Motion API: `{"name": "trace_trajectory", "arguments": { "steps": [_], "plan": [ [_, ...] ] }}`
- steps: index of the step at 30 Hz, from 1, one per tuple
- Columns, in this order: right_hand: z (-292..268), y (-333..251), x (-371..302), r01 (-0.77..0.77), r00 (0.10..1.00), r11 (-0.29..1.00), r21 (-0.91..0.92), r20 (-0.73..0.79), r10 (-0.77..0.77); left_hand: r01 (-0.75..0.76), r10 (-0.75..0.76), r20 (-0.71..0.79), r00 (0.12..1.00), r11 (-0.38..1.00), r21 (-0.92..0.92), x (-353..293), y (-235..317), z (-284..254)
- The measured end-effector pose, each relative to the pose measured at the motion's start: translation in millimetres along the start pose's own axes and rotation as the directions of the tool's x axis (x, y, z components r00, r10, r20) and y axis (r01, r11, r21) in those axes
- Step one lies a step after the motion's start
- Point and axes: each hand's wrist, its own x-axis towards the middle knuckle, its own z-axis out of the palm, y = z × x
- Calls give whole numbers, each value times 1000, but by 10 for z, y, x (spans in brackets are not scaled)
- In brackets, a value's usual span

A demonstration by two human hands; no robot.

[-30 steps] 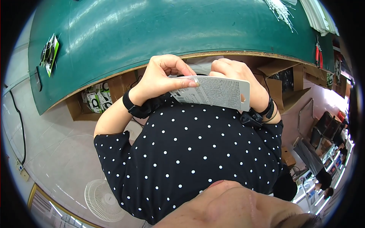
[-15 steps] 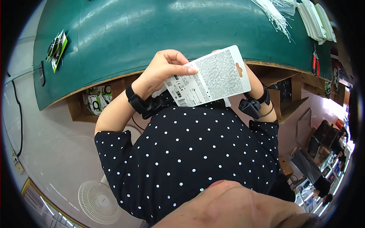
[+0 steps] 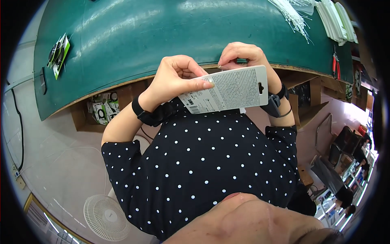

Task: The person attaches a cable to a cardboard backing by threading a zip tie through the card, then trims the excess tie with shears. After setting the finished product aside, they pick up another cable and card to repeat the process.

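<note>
A white blister card (image 3: 233, 90), printed on its back and with a hang hole at its right end, is tilted in front of my chest. My left hand (image 3: 174, 79) grips its left end, thumb on the printed side and fingers behind. Just beyond the card's upper edge is my right hand (image 3: 245, 55), its thumb and fingertips pinched together. Whatever those fingertips hold, if anything, is too small to make out. The card's far side is out of sight. Both wrists wear black straps.
On the green table (image 3: 134, 44) lie several packaged items (image 3: 59, 55) at left. White cable ties (image 3: 294, 18), stacked white cards (image 3: 331, 20) and red-handled cutters (image 3: 336, 65) are at right. Cardboard boxes (image 3: 87, 120) sit under the edge; a fan (image 3: 107, 217) stands lower left.
My right hand has come up from behind the card and now shows above its upper edge, fingers pinched. The card has tipped flatter and its right end has dropped; my left hand keeps its grip.
</note>
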Motion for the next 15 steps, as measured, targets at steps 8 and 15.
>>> {"name": "trace_trajectory", "arguments": {
  "steps": [8, 15],
  "plan": [
    [58, -109, 85, 174, 985, 971, -162, 41, -170, -212, 192, 116, 975, 958, 193, -76, 5, 2],
    [77, -253, 107, 359, 933, 887, -291, 108, -343, -291, 263, 147, 953, 930, 223, -90, -8, 24]
  ]
}}
